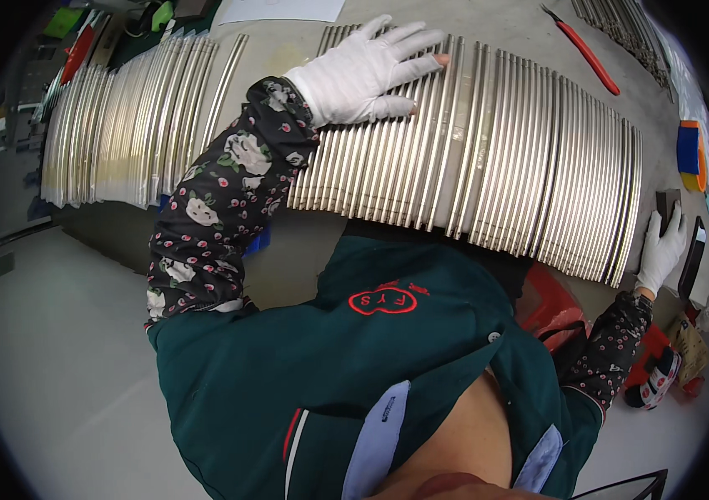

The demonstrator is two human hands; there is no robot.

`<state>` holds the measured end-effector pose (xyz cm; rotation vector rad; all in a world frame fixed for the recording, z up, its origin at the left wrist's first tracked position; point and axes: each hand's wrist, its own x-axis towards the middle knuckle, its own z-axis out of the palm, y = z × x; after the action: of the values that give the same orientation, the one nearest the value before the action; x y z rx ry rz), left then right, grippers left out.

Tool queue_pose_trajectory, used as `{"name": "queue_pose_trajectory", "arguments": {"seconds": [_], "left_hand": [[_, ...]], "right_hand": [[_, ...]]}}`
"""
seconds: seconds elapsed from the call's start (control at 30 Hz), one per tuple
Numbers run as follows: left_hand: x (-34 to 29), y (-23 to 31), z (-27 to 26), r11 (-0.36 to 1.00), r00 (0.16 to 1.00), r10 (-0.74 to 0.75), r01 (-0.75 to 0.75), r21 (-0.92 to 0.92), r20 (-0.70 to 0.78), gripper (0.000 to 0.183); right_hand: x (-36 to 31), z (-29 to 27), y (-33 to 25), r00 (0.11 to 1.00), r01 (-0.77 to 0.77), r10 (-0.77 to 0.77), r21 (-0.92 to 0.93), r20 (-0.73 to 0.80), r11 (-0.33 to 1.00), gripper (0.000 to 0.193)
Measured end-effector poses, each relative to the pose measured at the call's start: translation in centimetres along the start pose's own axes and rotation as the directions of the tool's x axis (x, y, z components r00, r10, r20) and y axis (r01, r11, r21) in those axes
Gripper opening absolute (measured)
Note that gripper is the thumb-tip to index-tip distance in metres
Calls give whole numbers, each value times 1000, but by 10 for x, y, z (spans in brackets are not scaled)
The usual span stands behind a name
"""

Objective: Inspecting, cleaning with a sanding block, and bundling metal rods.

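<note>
A long row of slim, shiny metal rods point(446, 158) lies side by side on the grey table. My left hand point(363, 73), in a white glove with two bare fingertips, rests flat across the upper part of the rods, fingers spread. At the row's right end my right hand point(661, 250), also white-gloved, has its fingers stretched out. Their tips reach a small dark block point(668, 202); whether they grip it is hard to see, but the fingers look apart. Flowered sleeves cover both forearms.
More rods point(121, 125), seemingly wrapped in clear plastic, lie to the left, with a few loose ones beside them. Red-handled pliers point(589, 58) are at the far right, near another pile of thin rods point(625, 33). A blue and orange tape roll point(691, 154) stands at the right edge.
</note>
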<state>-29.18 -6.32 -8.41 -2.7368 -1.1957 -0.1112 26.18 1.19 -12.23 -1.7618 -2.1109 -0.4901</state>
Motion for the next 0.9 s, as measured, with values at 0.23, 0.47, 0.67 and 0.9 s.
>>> {"name": "queue_pose_trajectory", "arguments": {"seconds": [0.23, 0.47, 0.67, 0.9], "left_hand": [[97, 31, -29, 962, 993, 115, -101, -253, 40, 74], [175, 74, 30, 934, 939, 339, -343, -97, -62, 71], [167, 64, 19, 933, 941, 338, -335, -131, -3, 72], [167, 56, 19, 943, 942, 325, -316, -108, 85, 80]], "right_hand": [[10, 34, -3, 998, 7, -7, 10, -56, 1000, 52], [21, 28, 6, 996, -41, 45, 54, -82, 998, 53], [24, 25, 15, 994, -70, 73, 38, -83, 997, 53], [23, 34, 35, 993, -83, 83, -3, -82, 997, 52]]}}
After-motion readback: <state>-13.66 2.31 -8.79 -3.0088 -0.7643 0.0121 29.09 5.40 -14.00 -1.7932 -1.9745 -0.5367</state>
